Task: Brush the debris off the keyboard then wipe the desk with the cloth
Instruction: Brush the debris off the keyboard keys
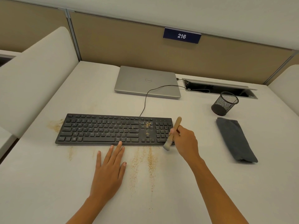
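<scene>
**At Desk 216: Brushing Stage Partly Complete**

At far left, a debris patch [55, 125] lies on the desk [40, 183], just beside the left end of the keyboard [100, 130]. The letter keys appear largely clean. The left hand [108, 172] lies flat on the desk, fingers straight and slightly spread, fingertips touching the keyboard's near edge. Right of this hand, debris streaks [144, 160] run toward the near desk edge. A small crumb cluster [147, 124] sits on the keys between the letter block and the number pad. The right hand [186, 141] grips the handle of the brush [172, 135], whose bristles sit at the keyboard's near right corner. The cloth [236, 139] lies folded and untouched, well right of the keyboard.

Assessment: brushing is nearly finished, with the crumb cluster outstanding. Wiping is not begun. Open desk lies near and left. The laptop [147, 81] and mesh cup [224, 103] limit far-side strokes.
</scene>
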Available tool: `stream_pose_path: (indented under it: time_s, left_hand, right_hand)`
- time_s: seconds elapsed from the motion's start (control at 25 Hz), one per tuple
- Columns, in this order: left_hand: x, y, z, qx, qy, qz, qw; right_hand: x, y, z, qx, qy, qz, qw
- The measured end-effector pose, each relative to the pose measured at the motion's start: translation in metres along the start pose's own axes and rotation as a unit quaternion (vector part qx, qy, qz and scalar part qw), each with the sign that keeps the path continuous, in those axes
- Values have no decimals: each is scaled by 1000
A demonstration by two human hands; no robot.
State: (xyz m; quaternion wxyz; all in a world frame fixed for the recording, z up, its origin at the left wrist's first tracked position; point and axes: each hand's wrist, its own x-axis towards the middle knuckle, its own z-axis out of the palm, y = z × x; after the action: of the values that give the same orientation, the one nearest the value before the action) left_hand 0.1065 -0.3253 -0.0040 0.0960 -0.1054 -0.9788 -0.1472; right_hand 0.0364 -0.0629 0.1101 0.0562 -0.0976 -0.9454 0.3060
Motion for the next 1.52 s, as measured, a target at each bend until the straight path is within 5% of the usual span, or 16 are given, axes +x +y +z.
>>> stream_pose_path:
  time_s: [0.16,0.28,0.44,1.08,1.28,1.4,1.52]
  left_hand:
    - [1,0,-1,0,-1,-1,1000]
    - [1,0,-2,1,-3,0,1000]
    - [1,0,-2,2,-1,-2,1000]
    - [1,1,-2,-2,11,3,1000]
    - [1,1,-2,-4,9,-1,1000]
    - [1,0,-2,-4,4,-2,1000]
    - [1,0,-2,0,3,-3,1000]
  right_hand:
    - [-5,-1,3,4,108,12,994]
    - [-9,2,3,-42,83,-9,996]
    - [-11,5,4,-16,160,9,987]
    - [-18,6,3,-73,80,-13,994]
    - [-21,-3,5,29,70,-44,996]
    - [-20,1,11,-74,151,-37,985]
    - [-13,2,10,-45,191,-22,980]
